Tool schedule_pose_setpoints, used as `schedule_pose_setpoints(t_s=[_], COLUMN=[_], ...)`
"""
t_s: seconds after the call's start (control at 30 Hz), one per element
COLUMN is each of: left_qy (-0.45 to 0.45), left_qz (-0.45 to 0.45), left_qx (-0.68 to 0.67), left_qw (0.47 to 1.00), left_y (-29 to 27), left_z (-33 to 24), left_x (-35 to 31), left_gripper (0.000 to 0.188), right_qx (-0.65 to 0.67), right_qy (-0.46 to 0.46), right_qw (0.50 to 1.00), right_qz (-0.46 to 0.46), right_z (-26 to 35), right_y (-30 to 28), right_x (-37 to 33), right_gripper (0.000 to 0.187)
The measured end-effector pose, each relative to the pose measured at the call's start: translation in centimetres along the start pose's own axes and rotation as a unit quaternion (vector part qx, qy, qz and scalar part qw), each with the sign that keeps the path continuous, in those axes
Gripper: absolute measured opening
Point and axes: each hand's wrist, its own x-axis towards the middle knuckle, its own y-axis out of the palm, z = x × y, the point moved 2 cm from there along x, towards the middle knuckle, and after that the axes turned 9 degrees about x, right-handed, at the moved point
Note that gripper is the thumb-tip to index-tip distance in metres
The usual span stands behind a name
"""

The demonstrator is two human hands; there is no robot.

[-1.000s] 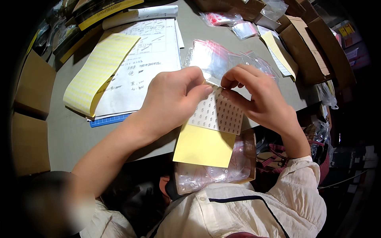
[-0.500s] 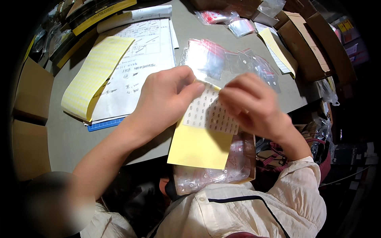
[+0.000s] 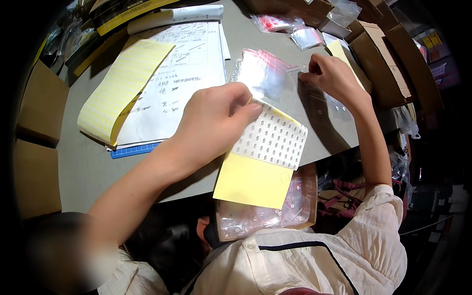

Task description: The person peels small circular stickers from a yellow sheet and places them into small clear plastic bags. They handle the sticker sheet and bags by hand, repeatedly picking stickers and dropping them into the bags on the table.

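My left hand (image 3: pixel 214 123) pinches the top edge of a yellow-backed sheet of small white round stickers (image 3: pixel 263 152), holding it over the table's near edge. My right hand (image 3: pixel 332 73) is stretched out to the far right of the table, fingers curled and pressing on a small clear zip bag (image 3: pixel 339 105). A pile of clear zip bags with red seal strips (image 3: pixel 263 73) lies between the two hands. Below the sticker sheet, a cardboard box (image 3: pixel 309 219) on my lap holds several clear bags with stickers on them (image 3: pixel 255 219).
A written paper sheet on a blue board (image 3: pixel 179 73) lies at centre left, a folded yellow sticker sheet (image 3: pixel 123 88) on it. More clear bags (image 3: pixel 290 27) sit at the far edge. Cardboard boxes (image 3: pixel 388 54) stand at the right and cartons (image 3: pixel 37 142) at the left.
My right hand left the sticker sheet and moved out to the right onto the small bag on the table. My left hand kept hold of the sheet.
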Motion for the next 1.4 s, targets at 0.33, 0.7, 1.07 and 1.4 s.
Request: schedule_pose_setpoints(t_s=[0.33, 0.7, 1.07, 1.4], left_qy=[0.025, 0.054, 0.108, 0.046], left_qz=[-0.02, -0.058, -0.078, -0.027], left_qx=[0.021, 0.038, 0.076, 0.036], left_qw=[0.999, 0.996, 0.988, 0.998], left_y=[-0.1, -0.3, 0.0, 0.1], left_z=[0.2, -0.3, -1.3, -0.3], left_x=[0.2, -0.1, -0.6, -0.3], left_gripper=[0.022, 0.019, 0.021, 0.024], right_qx=[0.263, 0.065, 0.332, 0.072], right_qy=[-0.125, 0.056, -0.248, -0.378], right_qw=[0.957, 0.996, 0.91, 0.909], right_qz=[0.021, -0.011, 0.006, -0.16], right_z=[1.4, -1.1, 8.8, 10.2], right_y=[2.6, -1.0, 0.1, 1.5], right_x=[1.3, -0.4, -6.2, -9.2], right_gripper=[0.022, 0.039, 0.02, 0.028])
